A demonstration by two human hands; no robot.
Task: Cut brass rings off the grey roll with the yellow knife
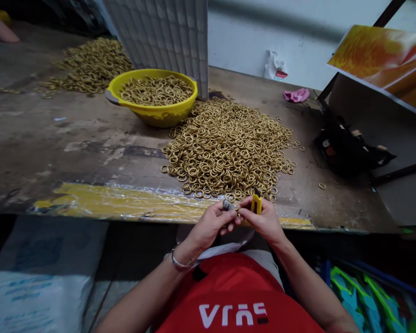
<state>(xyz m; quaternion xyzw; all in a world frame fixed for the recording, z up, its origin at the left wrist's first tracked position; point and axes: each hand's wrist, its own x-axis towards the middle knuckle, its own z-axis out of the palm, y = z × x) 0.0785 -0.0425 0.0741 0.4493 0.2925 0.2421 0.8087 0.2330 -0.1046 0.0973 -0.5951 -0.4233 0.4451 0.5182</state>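
Note:
My left hand (212, 224) is closed just off the table's front edge, its thumb and fingers pinching a small gold-coloured ring (238, 212). A grey wrap covers one of its fingertips. Close against it, my right hand (267, 224) grips a yellow utility knife (256, 203), whose dark tip points up and away from me. The right fingertips meet the left ones at the ring, which is mostly hidden by them. Just beyond both hands spreads a large heap of similar gold rings (229, 148).
Behind the heap's left side stands a yellow basin (162, 115) full of rings, before a grey ridged panel (169, 37). Another ring pile (93, 64) lies farther left. A black bag (350, 148) and pink cloth (296, 95) are at right. Another person's arm (0, 25) shows top left.

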